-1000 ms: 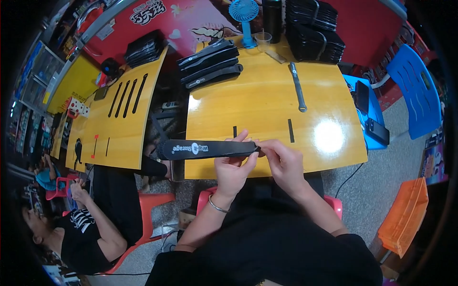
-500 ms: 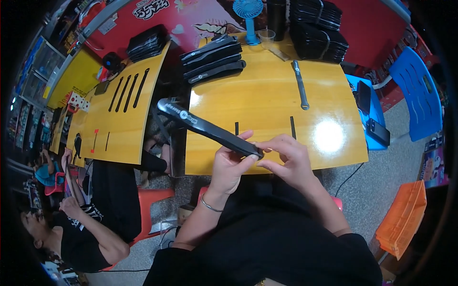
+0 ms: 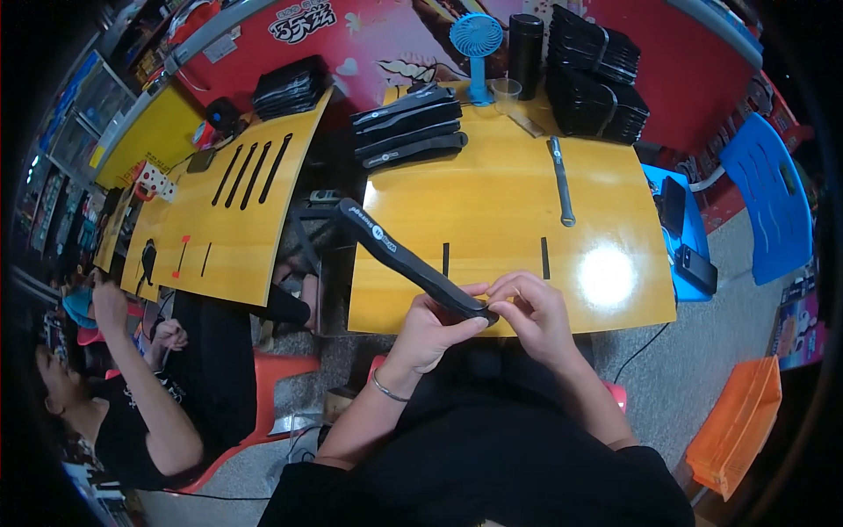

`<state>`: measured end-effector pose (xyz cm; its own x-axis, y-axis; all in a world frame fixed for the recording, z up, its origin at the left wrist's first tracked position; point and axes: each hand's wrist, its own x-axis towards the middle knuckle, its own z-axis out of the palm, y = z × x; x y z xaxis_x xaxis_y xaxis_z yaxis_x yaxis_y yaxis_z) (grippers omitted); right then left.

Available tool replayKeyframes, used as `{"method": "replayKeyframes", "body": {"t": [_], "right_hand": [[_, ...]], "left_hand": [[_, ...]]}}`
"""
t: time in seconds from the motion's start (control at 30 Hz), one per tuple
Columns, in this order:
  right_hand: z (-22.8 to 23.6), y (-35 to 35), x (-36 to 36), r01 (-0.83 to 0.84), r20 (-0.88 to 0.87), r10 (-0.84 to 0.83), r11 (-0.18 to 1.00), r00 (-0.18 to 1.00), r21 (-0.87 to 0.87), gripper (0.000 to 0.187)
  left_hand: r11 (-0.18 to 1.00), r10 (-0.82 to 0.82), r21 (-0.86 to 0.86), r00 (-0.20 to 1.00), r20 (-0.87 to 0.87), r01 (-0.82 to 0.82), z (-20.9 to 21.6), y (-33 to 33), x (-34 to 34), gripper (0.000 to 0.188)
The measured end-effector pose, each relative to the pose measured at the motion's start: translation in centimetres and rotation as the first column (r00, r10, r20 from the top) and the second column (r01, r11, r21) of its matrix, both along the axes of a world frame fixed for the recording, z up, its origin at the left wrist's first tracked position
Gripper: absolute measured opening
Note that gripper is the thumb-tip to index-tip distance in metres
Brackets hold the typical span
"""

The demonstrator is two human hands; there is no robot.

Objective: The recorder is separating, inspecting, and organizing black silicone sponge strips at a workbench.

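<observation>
My left hand (image 3: 430, 336) is closed round the near end of a black strap bundle (image 3: 399, 257) with pale printing along its upper face. The bundle slants up and leftward over the table's left edge, its far end rounded. At the near end, my right hand (image 3: 534, 318) pinches with thumb and forefinger at the strap tip; the exact grip is too small to make out. Beyond my hands, a single dark grey strap (image 3: 562, 182) lies on the yellow table (image 3: 492, 193). Two short black strips (image 3: 545, 257) mark the tabletop nearer to me.
Piled black straps (image 3: 408, 127) lie at the back left, near a blue fan (image 3: 477, 53), a clear cup (image 3: 507, 90) and banded black packets (image 3: 597, 101). Phones (image 3: 695, 268) rest on a blue stool at right. A co-worker (image 3: 167, 413) sits left at another table (image 3: 246, 255).
My view has tipped slightly, so the table sits lower. The strap bundle has turned a little in my left hand and points more steeply away. The co-worker's arm has risen.
</observation>
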<state>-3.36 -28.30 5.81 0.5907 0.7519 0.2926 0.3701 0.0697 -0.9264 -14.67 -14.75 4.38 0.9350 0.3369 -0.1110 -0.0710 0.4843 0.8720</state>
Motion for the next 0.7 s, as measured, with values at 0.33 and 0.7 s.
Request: {"method": "replayKeyframes", "body": {"t": [0.33, 0.7], "right_hand": [[1.9, 0.3, -0.6, 0.069, 0.283, -0.073, 0.997, 0.956, 0.024, 0.008], [3.6, 1.0, -0.6, 0.102, 0.491, -0.103, 0.994, 0.865, 0.029, 0.012]], "left_hand": [[0.997, -0.047, 0.054, 0.999, 0.02, 0.046, 0.6, 0.6, -0.9, 0.037], [0.973, -0.07, 0.22, 0.998, -0.004, 0.069, 2.6, 1.3, -1.6, 0.032]]}}
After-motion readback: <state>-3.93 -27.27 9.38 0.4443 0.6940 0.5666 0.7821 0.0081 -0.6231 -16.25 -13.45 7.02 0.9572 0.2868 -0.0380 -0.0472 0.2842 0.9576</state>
